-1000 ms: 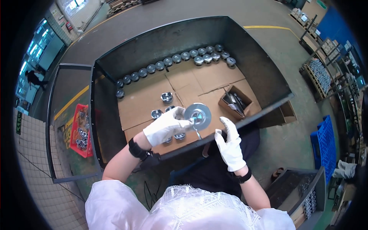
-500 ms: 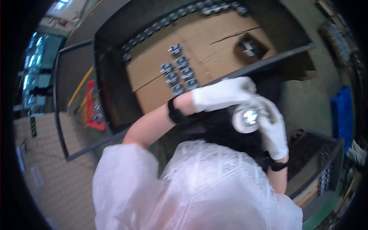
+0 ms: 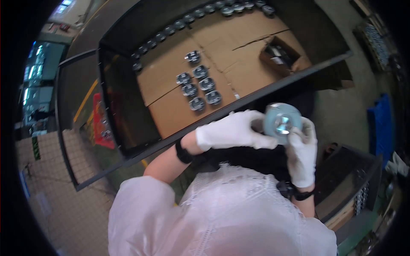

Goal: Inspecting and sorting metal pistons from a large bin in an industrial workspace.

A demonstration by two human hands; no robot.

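A round, pale grey metal piston (image 3: 273,126) with a shiny centre is between my gloved hands, in front of my body. My right hand (image 3: 302,155), in a white glove, grips its lower right edge with bent fingers. At the piston's left edge, the curled fingers and thumb of my left hand (image 3: 235,131) close on it; their tips are partly hidden. Several similar metal pistons (image 3: 207,84) stand in two short rows on the cardboard lining (image 3: 239,55) of the dark metal bin beyond my left hand.
More pistons (image 3: 179,24) line the bin's far edge. A small open cardboard box (image 3: 279,55) sits in its right corner. The bin's raised near rim (image 3: 256,94) runs beyond my hands. A red crate (image 3: 102,121) is at left; a dark metal container (image 3: 352,181) stands at right.
The piston has turned, so a broader bluish-grey face shows, and has risen slightly in the picture. My left hand has shifted from above the piston to its left side.
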